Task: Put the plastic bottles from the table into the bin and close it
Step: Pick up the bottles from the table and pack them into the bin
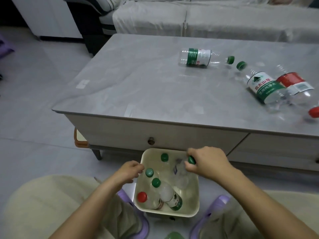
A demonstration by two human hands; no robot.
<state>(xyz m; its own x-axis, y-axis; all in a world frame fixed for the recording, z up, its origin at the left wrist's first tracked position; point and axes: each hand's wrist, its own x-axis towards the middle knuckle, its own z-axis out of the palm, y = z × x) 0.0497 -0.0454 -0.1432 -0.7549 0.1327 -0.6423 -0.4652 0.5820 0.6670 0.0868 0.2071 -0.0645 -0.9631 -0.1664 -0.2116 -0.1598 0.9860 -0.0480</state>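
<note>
A cream bin [193,202] stands open on the floor between my feet, with several clear bottles inside, green and red caps up. My right hand [207,163] grips a clear green-capped bottle [182,171] by its neck, its body down inside the bin. My left hand [128,172] rests at the bin's left rim, fingers curled; whether it grips the rim I cannot tell. On the grey table [138,87] lie three bottles: a green-label one [198,58] at mid-back, another green-label one [262,85] and a red-label one [298,88] at the right.
The table's drawer front with a round knob [151,140] is just behind the bin. A grey sofa [207,19] runs behind the table. A green round thing [173,236] lies on the floor at the bottom edge. Purple slippers [217,207] flank the bin.
</note>
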